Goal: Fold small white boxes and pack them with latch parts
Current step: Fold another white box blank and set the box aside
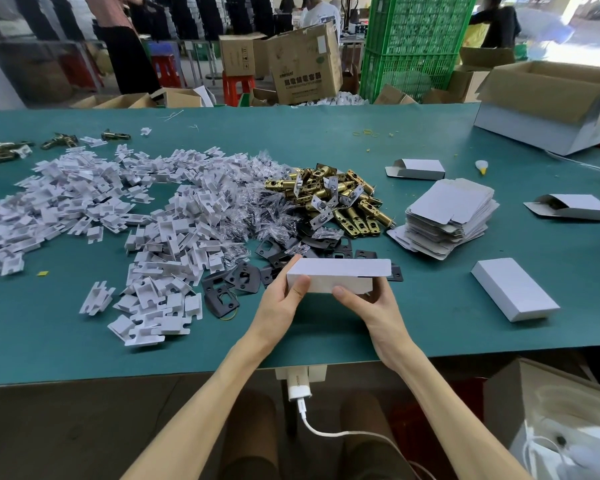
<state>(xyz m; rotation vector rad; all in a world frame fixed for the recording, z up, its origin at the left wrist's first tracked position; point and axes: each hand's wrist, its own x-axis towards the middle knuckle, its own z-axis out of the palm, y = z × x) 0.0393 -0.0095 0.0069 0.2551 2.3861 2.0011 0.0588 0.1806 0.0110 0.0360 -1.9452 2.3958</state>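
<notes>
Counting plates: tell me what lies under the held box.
Black plates show left and right of the box, on the mat; whatever lies directly beneath is covered.

This is operating as a factory packing floor. Heaps of white card inserts [118, 209] at 10 o'clock and brass latches [329, 199] at 12 o'clock are covering a green worktable [430, 323]. Cartons [305, 64] and stacked green crates [413, 46] are standing behind at 12 to 1 o'clock.

Your white box [336, 277] hides most fingers of your left hand [283, 304] and right hand [373, 308]; its contents cannot be seen. The carton [551, 112] at far right is cut off.
</notes>
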